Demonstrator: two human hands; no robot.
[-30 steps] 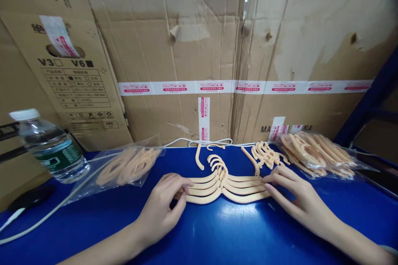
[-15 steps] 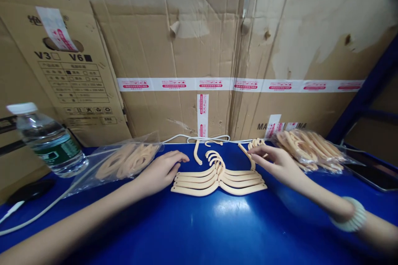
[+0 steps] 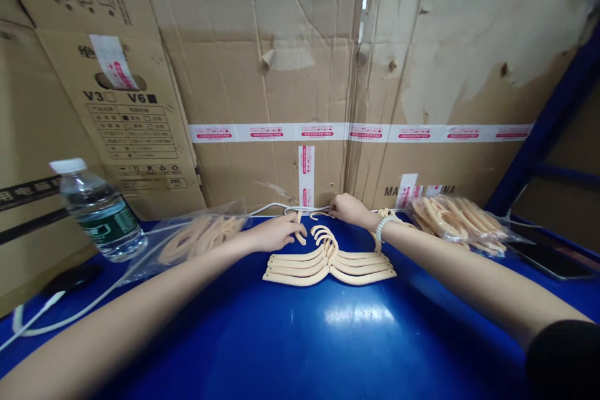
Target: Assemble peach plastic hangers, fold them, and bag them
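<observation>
Several beige folding hangers [image 3: 300,272] lie overlapped on the blue table, their hooks pointing away from me. Behind them on the left, my left hand [image 3: 277,232] has its fingers closed on a loose hanger arm [image 3: 300,237], whose lower end still shows. My right hand [image 3: 351,209] is at the back of the table, fingers bent down in a pinch at the end of a loose hanger hook [image 3: 320,216]. Its fingertips are partly hidden. Under my right wrist lies another loose hanger arm [image 3: 377,242], mostly covered.
Clear bags of beige hanger parts lie left [image 3: 201,239] and right [image 3: 457,219]. A water bottle [image 3: 100,212], a black round pad [image 3: 72,278] and a white cable [image 3: 89,309] are at left. A phone [image 3: 550,260] lies far right. Cardboard [image 3: 272,87] walls the back.
My left hand has moved right onto the loose hanger arm. My right hand has reached left and back to the loose hook. The view has shifted slightly.
</observation>
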